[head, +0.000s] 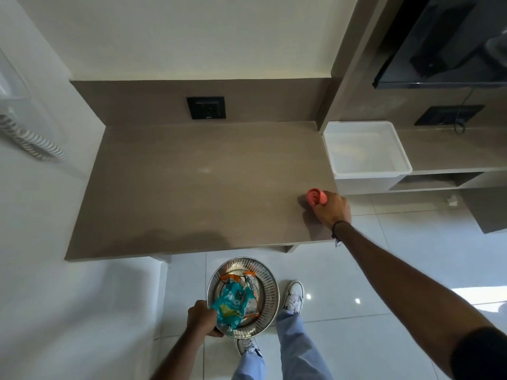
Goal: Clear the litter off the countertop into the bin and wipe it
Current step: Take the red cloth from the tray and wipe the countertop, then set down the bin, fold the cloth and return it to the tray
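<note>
Litter binned, cloth on countertop
Left hand (201,316) grips the bin (267,290) rim; right hand (330,205) clutches a pink cloth (315,196) at the countertop's (192,187) right edge.

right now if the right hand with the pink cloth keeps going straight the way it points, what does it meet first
The right hand points up and left across the bare countertop. That way looks free until the backsplash, near the black socket; depth is hard to judge.

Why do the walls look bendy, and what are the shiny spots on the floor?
Head view: the wide-angle lens bows the wall edges and countertop; the spots are light glaring off the glossy floor tiles; the right hand with the pink cloth casts a soft shadow.
</note>
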`<state>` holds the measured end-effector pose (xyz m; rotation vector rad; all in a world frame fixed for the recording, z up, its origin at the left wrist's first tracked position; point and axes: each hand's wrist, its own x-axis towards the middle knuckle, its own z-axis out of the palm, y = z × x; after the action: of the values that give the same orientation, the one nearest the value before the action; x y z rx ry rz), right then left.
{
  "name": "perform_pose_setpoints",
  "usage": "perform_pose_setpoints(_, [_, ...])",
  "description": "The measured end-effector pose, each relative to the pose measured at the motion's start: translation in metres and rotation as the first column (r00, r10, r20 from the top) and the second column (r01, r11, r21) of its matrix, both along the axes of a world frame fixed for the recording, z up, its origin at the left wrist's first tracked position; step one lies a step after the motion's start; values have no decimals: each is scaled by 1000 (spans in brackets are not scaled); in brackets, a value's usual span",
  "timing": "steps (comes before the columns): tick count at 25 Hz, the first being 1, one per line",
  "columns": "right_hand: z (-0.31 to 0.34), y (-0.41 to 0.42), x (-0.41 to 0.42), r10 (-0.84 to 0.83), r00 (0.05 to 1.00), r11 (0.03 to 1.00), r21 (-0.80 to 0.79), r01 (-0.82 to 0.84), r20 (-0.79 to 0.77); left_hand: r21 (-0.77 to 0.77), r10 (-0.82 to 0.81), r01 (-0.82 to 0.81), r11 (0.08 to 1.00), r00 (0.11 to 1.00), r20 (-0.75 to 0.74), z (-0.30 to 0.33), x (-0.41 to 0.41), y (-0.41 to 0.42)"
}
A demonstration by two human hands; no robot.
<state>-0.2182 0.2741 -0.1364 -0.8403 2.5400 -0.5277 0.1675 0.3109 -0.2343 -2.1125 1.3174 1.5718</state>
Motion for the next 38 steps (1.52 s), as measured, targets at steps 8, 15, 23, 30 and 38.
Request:
perform_pose_setpoints(8, [1, -61, 89, 354, 935, 932, 77, -355, 25, 2, -27, 27, 1000, 999, 18, 0, 18, -9])
perform_pose_setpoints(15, [-13, -24, 153, 455, 726, 841, 20, -541, 515, -6, -54, 54, 999, 998, 14, 3, 14, -11])
perform_pose_setpoints(23, [-4, -21, 75, -179, 601, 954, -13, 300, 779, -29, -144, 145, 989, 989, 23, 1, -5, -11])
perform_pose_setpoints(30, [-37, 65, 84, -295, 928, 911, -227, 345, 226, -33, -188, 190, 981, 980, 57, -12, -27, -8])
perform_pose_setpoints(38, [-189, 139, 107, -37, 848, 920, 351, -178, 528, 74, -238, 231, 970, 966, 105, -106, -58, 10])
